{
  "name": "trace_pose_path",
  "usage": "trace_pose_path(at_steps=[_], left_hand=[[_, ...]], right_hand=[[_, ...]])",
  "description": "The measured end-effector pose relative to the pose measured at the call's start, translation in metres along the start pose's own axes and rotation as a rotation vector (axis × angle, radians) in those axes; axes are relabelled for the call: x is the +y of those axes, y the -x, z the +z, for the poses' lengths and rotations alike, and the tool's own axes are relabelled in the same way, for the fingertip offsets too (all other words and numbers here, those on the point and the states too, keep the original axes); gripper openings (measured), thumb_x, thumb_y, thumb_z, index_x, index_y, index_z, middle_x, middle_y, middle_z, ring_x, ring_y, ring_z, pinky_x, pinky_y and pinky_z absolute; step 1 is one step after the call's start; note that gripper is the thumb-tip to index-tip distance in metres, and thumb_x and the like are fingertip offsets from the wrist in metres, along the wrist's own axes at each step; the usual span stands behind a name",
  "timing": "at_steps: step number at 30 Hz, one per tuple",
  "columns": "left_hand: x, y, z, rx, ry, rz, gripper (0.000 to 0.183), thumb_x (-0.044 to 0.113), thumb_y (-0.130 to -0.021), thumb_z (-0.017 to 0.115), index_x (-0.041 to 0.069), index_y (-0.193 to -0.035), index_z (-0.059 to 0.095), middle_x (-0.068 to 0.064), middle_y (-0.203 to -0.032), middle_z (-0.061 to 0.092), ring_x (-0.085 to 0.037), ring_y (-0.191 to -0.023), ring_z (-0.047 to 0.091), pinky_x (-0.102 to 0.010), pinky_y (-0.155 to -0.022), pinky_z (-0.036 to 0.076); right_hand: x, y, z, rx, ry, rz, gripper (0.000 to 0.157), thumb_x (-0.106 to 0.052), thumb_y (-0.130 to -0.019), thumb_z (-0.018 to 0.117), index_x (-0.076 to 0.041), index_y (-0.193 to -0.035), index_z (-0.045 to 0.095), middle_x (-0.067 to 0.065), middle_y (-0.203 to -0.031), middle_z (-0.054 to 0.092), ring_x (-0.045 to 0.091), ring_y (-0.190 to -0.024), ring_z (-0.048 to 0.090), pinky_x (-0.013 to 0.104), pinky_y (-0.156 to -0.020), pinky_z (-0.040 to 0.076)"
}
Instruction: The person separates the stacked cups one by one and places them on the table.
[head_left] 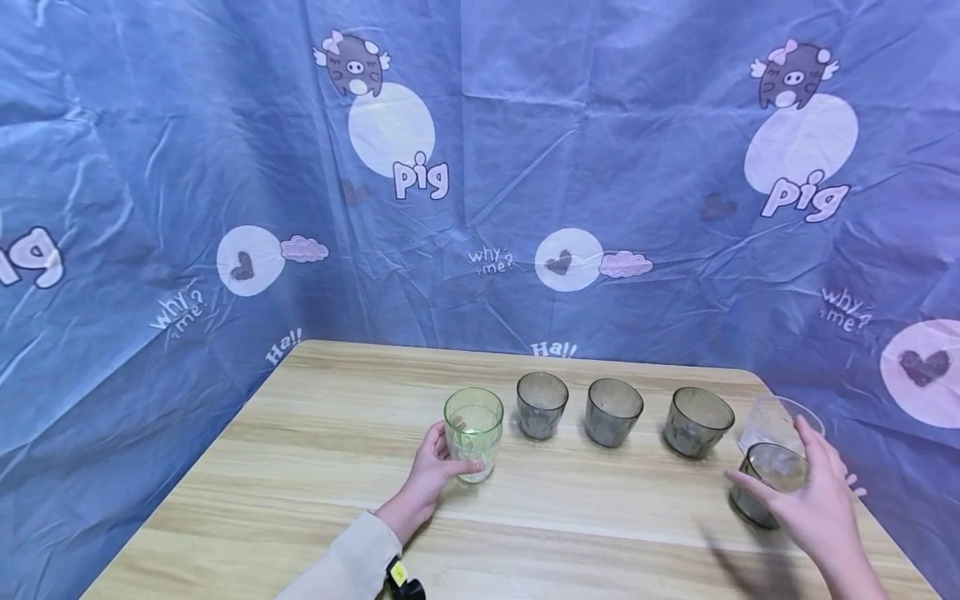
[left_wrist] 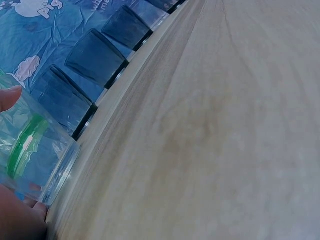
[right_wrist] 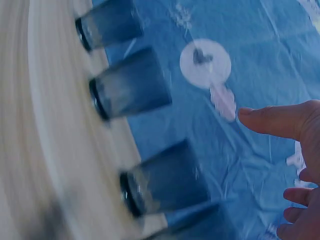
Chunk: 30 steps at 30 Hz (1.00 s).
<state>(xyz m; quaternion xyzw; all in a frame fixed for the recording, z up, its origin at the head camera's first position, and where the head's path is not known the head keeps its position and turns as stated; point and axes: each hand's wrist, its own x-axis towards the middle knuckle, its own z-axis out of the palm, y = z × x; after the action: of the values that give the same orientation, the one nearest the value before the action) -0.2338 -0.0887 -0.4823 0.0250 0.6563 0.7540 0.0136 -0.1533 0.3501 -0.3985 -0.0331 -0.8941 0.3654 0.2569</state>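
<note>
A tall green-tinted glass point(head_left: 474, 437) stands on the wooden table left of centre. My left hand point(head_left: 431, 475) grips it from the left, thumb across the near side and fingers round the far side. In the left wrist view, the green glass point(left_wrist: 37, 150) has its base close to the tabletop. At the right, my right hand point(head_left: 817, 504) hovers with thumb and fingers spread above a smoky grey glass cup point(head_left: 752, 502), partly hiding it. The right wrist view shows the thumb point(right_wrist: 275, 120) extended and nothing between the fingers.
Three more grey cups form a row at the back: a left one point(head_left: 542, 412), a middle one point(head_left: 612, 417) and a right one point(head_left: 693, 429). A clear glass point(head_left: 759, 421) stands behind the front grey cup. Blue printed cloth point(head_left: 510, 183) hangs around the table point(head_left: 570, 533).
</note>
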Motion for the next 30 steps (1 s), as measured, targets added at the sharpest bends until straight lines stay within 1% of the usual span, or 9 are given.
trace_pose_path(at_steps=[3, 6, 9, 11, 13, 19, 24, 27, 30], left_hand=[[0.0, 0.0, 0.0, 0.001, -0.004, -0.001, 0.086, -0.008, -0.068, 0.077, 0.001, -0.144, 0.038, -0.023, -0.148, 0.045, -0.043, -0.137, 0.037, -0.055, -0.116, 0.026], [-0.001, 0.0, -0.001, 0.003, -0.005, 0.001, 0.087, -0.008, -0.068, 0.078, 0.001, -0.144, 0.038, -0.023, -0.148, 0.044, -0.043, -0.137, 0.037, -0.055, -0.115, 0.026], [-0.001, 0.0, -0.001, 0.008, -0.006, 0.005, 0.088, -0.008, -0.067, 0.078, 0.001, -0.145, 0.038, -0.023, -0.148, 0.044, -0.043, -0.137, 0.037, -0.056, -0.115, 0.026], [-0.002, 0.0, -0.002, 0.008, -0.005, 0.006, 0.088, -0.008, -0.067, 0.078, 0.001, -0.145, 0.037, -0.023, -0.148, 0.044, -0.043, -0.137, 0.037, -0.056, -0.115, 0.026], [-0.002, 0.0, -0.002, 0.007, -0.004, 0.005, 0.088, -0.008, -0.067, 0.078, 0.001, -0.145, 0.038, -0.023, -0.148, 0.044, -0.043, -0.137, 0.038, -0.055, -0.115, 0.026], [-0.002, 0.0, -0.001, -0.002, 0.005, 0.005, 0.087, -0.009, -0.068, 0.078, 0.001, -0.145, 0.038, -0.022, -0.147, 0.045, -0.042, -0.137, 0.038, -0.054, -0.115, 0.028], [-0.003, -0.001, -0.001, -0.006, 0.007, 0.006, 0.087, -0.008, -0.068, 0.078, 0.001, -0.144, 0.038, -0.022, -0.147, 0.045, -0.041, -0.136, 0.038, -0.054, -0.115, 0.027], [-0.003, -0.001, -0.001, -0.005, 0.007, 0.007, 0.087, -0.008, -0.068, 0.078, 0.001, -0.145, 0.038, -0.022, -0.147, 0.045, -0.042, -0.136, 0.038, -0.054, -0.115, 0.027], [-0.003, -0.001, -0.001, -0.002, 0.007, 0.005, 0.088, -0.009, -0.067, 0.078, 0.0, -0.145, 0.037, -0.023, -0.148, 0.045, -0.042, -0.137, 0.038, -0.054, -0.115, 0.027]], right_hand=[[-0.012, -0.002, 0.008, -0.012, -0.02, -0.046, 0.115, -0.016, -0.073, 0.087, 0.002, -0.157, 0.011, 0.035, -0.157, 0.015, 0.054, -0.143, 0.009, 0.072, -0.111, 0.006], [-0.025, -0.004, 0.02, -0.03, -0.049, -0.089, 0.115, -0.016, -0.071, 0.088, 0.001, -0.157, 0.013, 0.035, -0.156, 0.018, 0.055, -0.142, 0.013, 0.073, -0.11, 0.008], [-0.037, -0.006, 0.036, -0.077, -0.089, -0.111, 0.116, -0.017, -0.071, 0.088, -0.005, -0.159, 0.013, 0.034, -0.157, 0.018, 0.057, -0.141, 0.014, 0.078, -0.106, 0.008], [-0.046, -0.006, 0.048, -0.109, -0.11, -0.129, 0.117, -0.017, -0.07, 0.089, -0.008, -0.159, 0.015, 0.033, -0.157, 0.019, 0.059, -0.139, 0.017, 0.08, -0.103, 0.012], [-0.054, -0.006, 0.059, -0.144, -0.144, -0.156, 0.116, -0.015, -0.069, 0.089, -0.007, -0.158, 0.017, 0.033, -0.156, 0.02, 0.059, -0.137, 0.02, 0.08, -0.102, 0.015], [-0.073, -0.004, 0.092, -0.208, -0.189, -0.225, 0.111, -0.015, -0.066, 0.091, -0.001, -0.154, 0.025, 0.033, -0.151, 0.027, 0.056, -0.135, 0.027, 0.077, -0.103, 0.023], [-0.085, 0.0, 0.115, -0.286, -0.211, -0.212, 0.109, -0.02, -0.068, 0.09, -0.003, -0.155, 0.025, 0.031, -0.154, 0.024, 0.054, -0.138, 0.024, 0.077, -0.103, 0.022], [-0.092, 0.002, 0.129, -0.327, -0.252, -0.205, 0.108, -0.022, -0.07, 0.09, -0.006, -0.155, 0.025, 0.03, -0.156, 0.023, 0.053, -0.138, 0.027, 0.073, -0.106, 0.024], [-0.099, 0.004, 0.144, -0.354, -0.332, -0.223, 0.107, -0.02, -0.07, 0.09, -0.003, -0.154, 0.026, 0.028, -0.155, 0.025, 0.05, -0.137, 0.032, 0.064, -0.11, 0.028]])
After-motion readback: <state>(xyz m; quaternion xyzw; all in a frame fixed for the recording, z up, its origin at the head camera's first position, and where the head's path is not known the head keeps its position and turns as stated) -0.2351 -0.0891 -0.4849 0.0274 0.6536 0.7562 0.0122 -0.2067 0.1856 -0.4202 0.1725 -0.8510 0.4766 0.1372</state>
